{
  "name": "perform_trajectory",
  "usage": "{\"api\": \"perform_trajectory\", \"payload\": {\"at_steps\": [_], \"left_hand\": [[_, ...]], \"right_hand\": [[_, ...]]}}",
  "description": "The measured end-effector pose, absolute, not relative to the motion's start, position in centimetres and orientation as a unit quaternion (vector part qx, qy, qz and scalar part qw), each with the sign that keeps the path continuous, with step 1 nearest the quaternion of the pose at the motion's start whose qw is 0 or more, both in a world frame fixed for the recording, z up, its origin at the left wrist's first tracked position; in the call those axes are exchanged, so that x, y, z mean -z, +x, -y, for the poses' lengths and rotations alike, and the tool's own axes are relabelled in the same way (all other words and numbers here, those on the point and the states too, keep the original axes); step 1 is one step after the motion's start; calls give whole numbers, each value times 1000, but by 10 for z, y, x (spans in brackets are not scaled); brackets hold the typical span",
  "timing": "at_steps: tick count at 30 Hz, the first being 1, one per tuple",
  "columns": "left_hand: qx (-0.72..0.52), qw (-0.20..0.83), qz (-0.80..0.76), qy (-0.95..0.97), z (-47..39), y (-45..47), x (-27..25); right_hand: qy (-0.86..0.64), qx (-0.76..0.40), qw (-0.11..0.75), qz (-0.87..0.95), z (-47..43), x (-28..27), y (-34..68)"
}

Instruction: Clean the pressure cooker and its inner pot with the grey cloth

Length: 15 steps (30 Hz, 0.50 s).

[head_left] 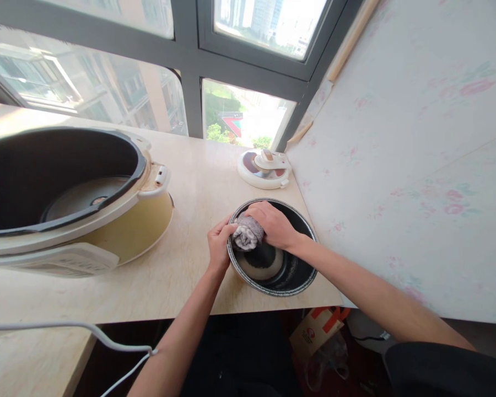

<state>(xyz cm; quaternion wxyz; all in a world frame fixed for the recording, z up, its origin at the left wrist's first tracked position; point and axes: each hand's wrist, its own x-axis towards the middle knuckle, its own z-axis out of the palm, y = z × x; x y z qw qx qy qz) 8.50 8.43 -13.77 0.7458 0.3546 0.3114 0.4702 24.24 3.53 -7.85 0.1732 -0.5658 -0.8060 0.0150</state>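
Note:
A dark inner cooking pot [303, 220] stands on the table near its front right corner, with a pale ring on its bottom. My left hand [220, 242] grips the pot's left rim, thumb over the edge. In my right hand [273, 223] is a bunched grey cloth [248, 231], pressed against the inside of the pot's left wall. The fingers of the right hand wrap over the cloth's top. To the left sits the pressure cooker body [146, 226], cream and yellow, its lid off and its dark cavity showing.
A round white lid [263, 168] lies behind the pot, near the wallpapered wall [397, 165] on the right. Windows line the back of the table [190, 220]. A grey-white cord [119, 346] crosses the lower left. Below the table's edge is a paper bag [314, 331].

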Motion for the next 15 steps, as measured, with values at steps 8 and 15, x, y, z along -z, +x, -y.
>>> {"api": "perform_trajectory", "payload": {"at_steps": [8,15], "left_hand": [[-478,733,-333,350,-83,83,137],[-487,704,-360,372,-84,82,139]], "right_hand": [[-792,52,4,609,-27,67,249],[-872,21,-75,484,0,33,252]]}}
